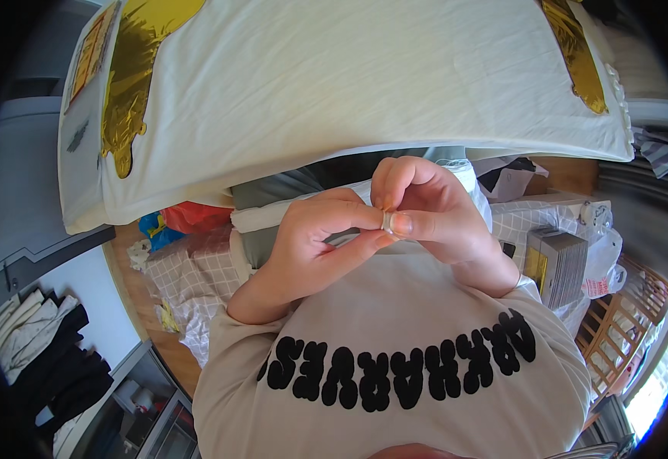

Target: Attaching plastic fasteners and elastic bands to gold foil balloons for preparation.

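Observation:
Both hands meet in front of my chest, just off the near edge of the cloth-covered table. My left hand pinches a small pale, shiny piece between thumb and forefinger. From the other side, my right hand closes its thumb and fingertips on the same piece. Too little of it shows between the fingers to tell its kind. Flat gold foil pieces lie on the table's left side, and another gold foil strip lies at its far right.
The cream cloth covers the table ahead. Under its left edge sits a red plastic bag. To my right are a stack of grey cards or boxes, a clear plastic bag and a wooden slatted rack. Clothes hang at the left.

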Motion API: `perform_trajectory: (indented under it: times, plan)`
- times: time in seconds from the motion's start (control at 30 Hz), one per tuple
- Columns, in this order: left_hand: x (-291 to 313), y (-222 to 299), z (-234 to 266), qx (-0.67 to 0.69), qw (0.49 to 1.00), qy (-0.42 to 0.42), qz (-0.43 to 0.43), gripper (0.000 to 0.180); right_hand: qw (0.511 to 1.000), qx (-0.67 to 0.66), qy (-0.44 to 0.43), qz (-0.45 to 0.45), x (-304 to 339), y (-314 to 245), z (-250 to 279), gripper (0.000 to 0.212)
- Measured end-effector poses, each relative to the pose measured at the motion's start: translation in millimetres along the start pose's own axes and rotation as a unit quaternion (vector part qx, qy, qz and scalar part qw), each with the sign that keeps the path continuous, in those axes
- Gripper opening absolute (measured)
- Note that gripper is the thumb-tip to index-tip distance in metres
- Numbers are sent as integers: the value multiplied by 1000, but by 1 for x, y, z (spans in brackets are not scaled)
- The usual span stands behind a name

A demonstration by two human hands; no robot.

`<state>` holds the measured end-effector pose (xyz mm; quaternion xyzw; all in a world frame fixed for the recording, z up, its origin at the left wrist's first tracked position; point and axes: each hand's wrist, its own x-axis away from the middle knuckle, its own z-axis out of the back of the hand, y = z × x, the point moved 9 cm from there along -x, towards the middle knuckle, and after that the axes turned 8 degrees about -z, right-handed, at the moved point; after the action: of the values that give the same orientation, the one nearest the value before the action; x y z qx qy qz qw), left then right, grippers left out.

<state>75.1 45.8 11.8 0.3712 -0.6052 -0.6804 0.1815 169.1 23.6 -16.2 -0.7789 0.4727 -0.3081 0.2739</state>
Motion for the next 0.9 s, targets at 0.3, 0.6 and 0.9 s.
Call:
perform_trajectory:
  times: [0.3,0.6,0.9]
  plan:
    - [-1,-7,2,21,998,11,54,7,1000,7,4,17,-2,0,3,14]
    - [-9,8,11,79,992,102,1,11,902,296,117,292,24,-43,-3,23]
    - [-13,16,10,64,989,127,-41,16,913,290,102,267,27,-43,-10,16]
